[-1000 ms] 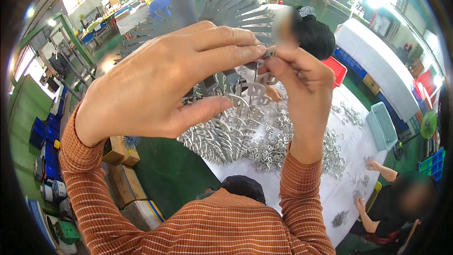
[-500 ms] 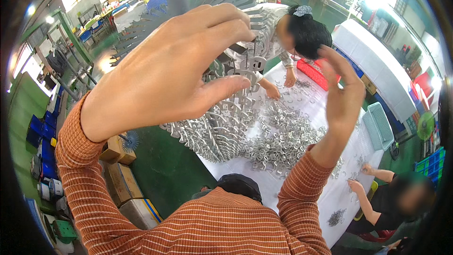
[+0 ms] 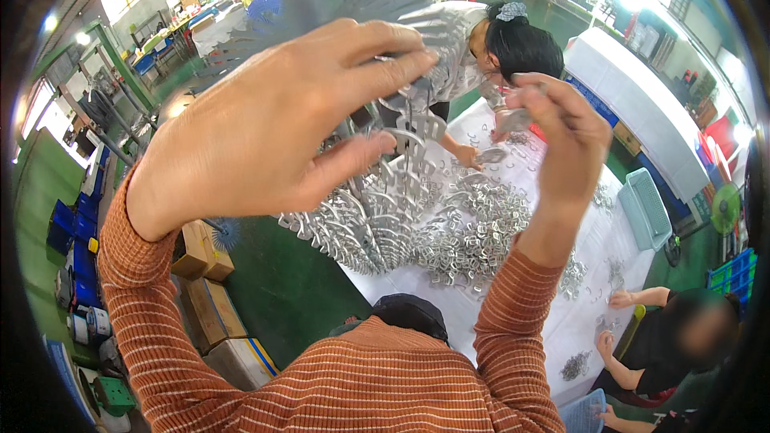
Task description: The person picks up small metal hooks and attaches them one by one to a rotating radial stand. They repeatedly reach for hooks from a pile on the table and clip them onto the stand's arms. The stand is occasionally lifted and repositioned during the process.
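Observation:
My left hand is raised beside a tall rack hung with many curved grey metal pieces. Its thumb and fingers are apart, with hung pieces showing in the gap, and it blurs slightly. On the other side, my right hand has its fingertips pinched on a small flat grey metal piece, smeared by motion. Below both hands, a heap of metal buckle-like pieces spreads over a white-covered table.
Across the table a co-worker leans over, hands near a red tray. At the lower right another person handles small pieces. A light blue basket stands at the table's right edge; cardboard boxes lie on the left floor.
My right hand has gone from spread fingers to a pinch, with a grey piece now at its fingertips. My left hand has shifted slightly left. A blue basket has appeared at the lower right.

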Demonstrator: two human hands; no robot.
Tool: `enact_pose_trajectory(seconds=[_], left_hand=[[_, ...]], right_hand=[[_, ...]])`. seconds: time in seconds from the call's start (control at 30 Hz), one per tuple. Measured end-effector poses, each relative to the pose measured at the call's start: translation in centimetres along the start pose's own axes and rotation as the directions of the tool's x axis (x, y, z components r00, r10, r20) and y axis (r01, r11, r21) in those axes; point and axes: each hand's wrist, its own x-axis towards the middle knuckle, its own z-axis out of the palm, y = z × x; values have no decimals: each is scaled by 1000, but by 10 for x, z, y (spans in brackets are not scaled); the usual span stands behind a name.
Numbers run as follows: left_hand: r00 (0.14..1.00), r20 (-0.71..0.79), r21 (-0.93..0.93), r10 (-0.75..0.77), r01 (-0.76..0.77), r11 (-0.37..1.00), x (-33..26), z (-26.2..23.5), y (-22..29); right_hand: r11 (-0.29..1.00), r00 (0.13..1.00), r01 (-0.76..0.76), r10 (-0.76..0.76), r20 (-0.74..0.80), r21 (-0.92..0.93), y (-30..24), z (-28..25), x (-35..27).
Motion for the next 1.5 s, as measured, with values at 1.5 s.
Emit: enact_pose_trajectory(seconds=[1.5], left_hand=[[982,81,-148,-170,180,972,6,-7,1]], right_hand=[[730,992,87,-129,-12,-678,22,-38,4]])
